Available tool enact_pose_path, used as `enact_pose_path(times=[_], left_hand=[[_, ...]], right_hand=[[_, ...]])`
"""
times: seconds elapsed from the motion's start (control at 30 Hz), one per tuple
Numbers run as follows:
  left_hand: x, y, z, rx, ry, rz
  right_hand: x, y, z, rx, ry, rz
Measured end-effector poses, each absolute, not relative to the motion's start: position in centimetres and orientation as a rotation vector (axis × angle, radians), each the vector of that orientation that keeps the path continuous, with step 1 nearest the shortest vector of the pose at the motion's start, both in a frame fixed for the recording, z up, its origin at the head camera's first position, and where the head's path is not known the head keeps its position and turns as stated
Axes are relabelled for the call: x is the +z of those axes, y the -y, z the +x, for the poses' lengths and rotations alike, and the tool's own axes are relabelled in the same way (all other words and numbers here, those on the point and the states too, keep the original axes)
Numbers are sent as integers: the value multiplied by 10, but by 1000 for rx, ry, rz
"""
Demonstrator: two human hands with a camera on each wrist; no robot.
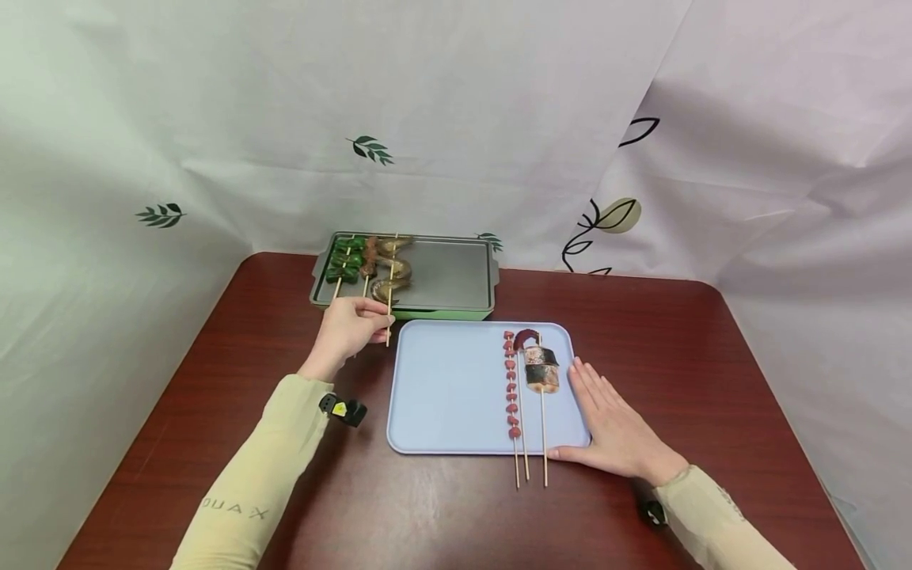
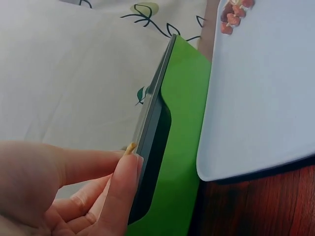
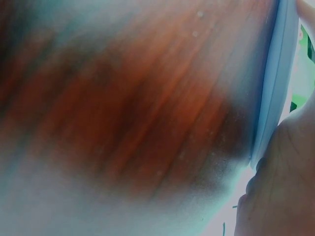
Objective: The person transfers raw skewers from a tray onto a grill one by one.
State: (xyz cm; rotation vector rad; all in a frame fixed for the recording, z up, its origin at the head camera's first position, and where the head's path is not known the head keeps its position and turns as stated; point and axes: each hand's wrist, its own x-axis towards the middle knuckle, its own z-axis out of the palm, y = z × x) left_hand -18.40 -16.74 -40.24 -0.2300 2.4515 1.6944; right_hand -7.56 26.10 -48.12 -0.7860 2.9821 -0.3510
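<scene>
My left hand (image 1: 354, 326) pinches the lower stick of a skewer (image 1: 389, 293) between thumb and fingers. Curled brown pieces, like wings, line its upper part over the dark grill pan (image 1: 456, 273). In the left wrist view the stick's end (image 2: 130, 147) pokes out between thumb and forefinger. Left of it in the pan lie a green vegetable skewer (image 1: 345, 260) and a reddish-brown meat skewer (image 1: 368, 257). With fingers extended, my right hand (image 1: 618, 427) rests along the right edge of the pale blue tray (image 1: 449, 388), its thumb at the front corner.
On the tray's right side lie a skewer of small red pieces (image 1: 511, 386), one with a dark red curled piece (image 1: 527, 338), and one with thick black-and-white chunks (image 1: 541, 368). The pan sits on a green base (image 2: 184, 128). Pale cloth (image 1: 456, 103) hangs behind the brown table (image 1: 655, 340).
</scene>
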Motion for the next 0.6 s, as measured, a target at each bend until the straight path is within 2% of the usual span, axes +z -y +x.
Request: enact_pose_path(times=[0.6], left_hand=[[-401,169,-188,1644,-2477,-219]], right_hand=[[-484,-262,-76,-347,-2997,-806]])
